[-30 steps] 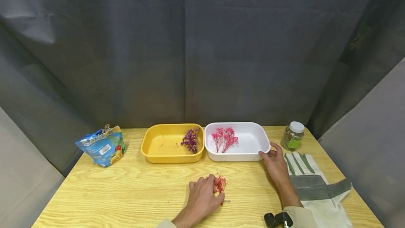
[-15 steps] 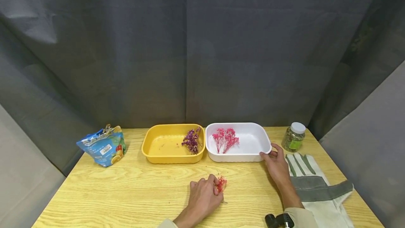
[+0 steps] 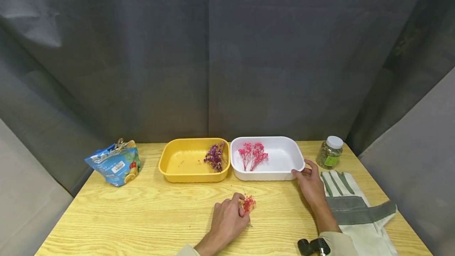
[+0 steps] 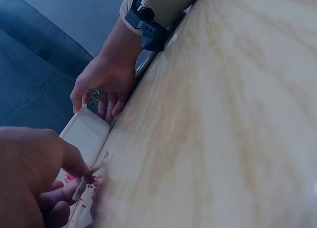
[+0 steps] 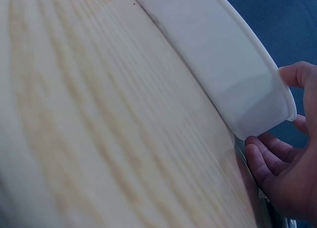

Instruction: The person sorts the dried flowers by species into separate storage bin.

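Note:
My left hand (image 3: pixel 227 219) is low over the table in the head view, pinching a small sprig of red dried flowers (image 3: pixel 249 204). Its stem end (image 4: pixel 81 186) pokes out past thumb and fingers in the left wrist view. At the front right corner of a white plastic tray (image 3: pixel 270 176), my right hand (image 3: pixel 313 187) grips the rim. The right wrist view has the thumb on the rim of that tray (image 5: pixel 223 65), with fingers (image 5: pixel 262 161) by its lower corner. Pink dried flowers (image 3: pixel 254 156) lie inside the white tray.
Against the white tray stands a yellow tray (image 3: pixel 195 178) with purple dried flowers (image 3: pixel 215 158). A blue bag (image 3: pixel 117 165) stands at the left. On the right are a white-lidded jar (image 3: pixel 329 154) and a work glove (image 3: pixel 350 208). Tiny bits lie on the wooden table (image 3: pixel 142 220).
The left thumb and fingers have closed in on the red sprig, and less of its stem shows beside the thumb. My right hand stays at the white tray's corner.

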Available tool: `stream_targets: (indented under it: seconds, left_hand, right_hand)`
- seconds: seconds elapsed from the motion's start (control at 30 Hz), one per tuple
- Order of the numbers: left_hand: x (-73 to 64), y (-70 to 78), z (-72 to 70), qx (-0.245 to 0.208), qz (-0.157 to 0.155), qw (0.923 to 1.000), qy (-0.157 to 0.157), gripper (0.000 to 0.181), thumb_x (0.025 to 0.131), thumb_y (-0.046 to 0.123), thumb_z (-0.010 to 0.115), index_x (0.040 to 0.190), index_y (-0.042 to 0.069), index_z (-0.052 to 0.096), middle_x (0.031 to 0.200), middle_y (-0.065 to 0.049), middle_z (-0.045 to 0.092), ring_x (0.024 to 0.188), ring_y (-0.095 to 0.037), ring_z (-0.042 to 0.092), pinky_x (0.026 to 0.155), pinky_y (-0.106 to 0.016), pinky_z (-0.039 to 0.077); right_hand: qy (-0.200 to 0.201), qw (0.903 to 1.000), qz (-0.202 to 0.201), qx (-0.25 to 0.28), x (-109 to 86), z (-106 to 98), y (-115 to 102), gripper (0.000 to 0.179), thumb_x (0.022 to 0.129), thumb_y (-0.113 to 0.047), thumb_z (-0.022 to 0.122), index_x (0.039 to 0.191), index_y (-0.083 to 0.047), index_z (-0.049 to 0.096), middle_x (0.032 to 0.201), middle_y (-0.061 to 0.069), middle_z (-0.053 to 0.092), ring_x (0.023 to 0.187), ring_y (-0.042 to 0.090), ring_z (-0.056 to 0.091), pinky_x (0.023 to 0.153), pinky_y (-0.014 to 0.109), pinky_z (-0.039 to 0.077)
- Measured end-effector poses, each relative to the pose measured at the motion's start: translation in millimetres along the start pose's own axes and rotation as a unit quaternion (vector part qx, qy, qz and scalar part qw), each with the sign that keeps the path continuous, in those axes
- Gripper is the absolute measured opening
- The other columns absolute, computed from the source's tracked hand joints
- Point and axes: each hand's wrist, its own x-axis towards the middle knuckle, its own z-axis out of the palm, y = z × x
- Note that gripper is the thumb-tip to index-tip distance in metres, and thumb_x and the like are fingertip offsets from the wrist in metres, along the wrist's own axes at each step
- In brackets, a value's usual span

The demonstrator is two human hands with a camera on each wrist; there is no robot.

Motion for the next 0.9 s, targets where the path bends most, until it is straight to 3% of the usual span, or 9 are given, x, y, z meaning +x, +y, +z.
stream_targets:
  seconds: [0.27,0.53,0.67,0.9]
  left_hand:
    - [1.3,1.5,-0.3,-0.008,0.005,0.9998,0.02,0.022,0.067,0.016,0.069,0.088,0.023,0.07,0.058,0.021,0.051,0.06,0.002,0.046,0.065,-0.027,0.039]
    - [2.6,2.1,-2.6,-0.05,-0.012,0.9984,0.022,0.011,0.073,0.018,0.067,0.081,0.025,0.068,0.063,0.022,0.052,0.06,0.004,0.042,0.068,-0.025,0.038]
    - [2.5,1.8,-2.6,-0.046,-0.018,0.9987,0.01,0.01,0.074,0.018,0.067,0.081,0.026,0.067,0.062,0.022,0.052,0.061,0.003,0.042,0.068,-0.026,0.038]
    - [1.1,0.6,-2.0,0.013,-0.016,0.9991,-0.037,0.013,0.072,0.023,0.07,0.085,0.024,0.066,0.055,0.023,0.044,0.059,-0.002,0.044,0.062,-0.028,0.032]
  right_hand:
    - [0.003,1.0,0.0,0.001,0.4,0.6,0.9,0.069,0.094,-0.042,0.059,0.15,-0.018,0.027,0.128,0.012,0.054,0.098,0.01,0.055,0.075,0.021,0.04]
    - [0.005,1.0,0.001,0.002,2.5,1.5,1.6,0.07,0.094,-0.042,0.058,0.151,-0.019,0.026,0.13,0.013,0.054,0.109,0.022,0.055,0.078,0.024,0.039]
    - [0.004,1.0,0.002,0.006,3.4,2.2,2.2,0.07,0.094,-0.043,0.058,0.151,-0.019,0.026,0.131,0.014,0.053,0.115,0.026,0.054,0.08,0.025,0.039]
    - [0.003,1.0,-0.001,0.003,1.4,1.5,1.2,0.069,0.094,-0.042,0.057,0.151,-0.019,0.025,0.131,0.015,0.053,0.116,0.027,0.054,0.082,0.027,0.038]
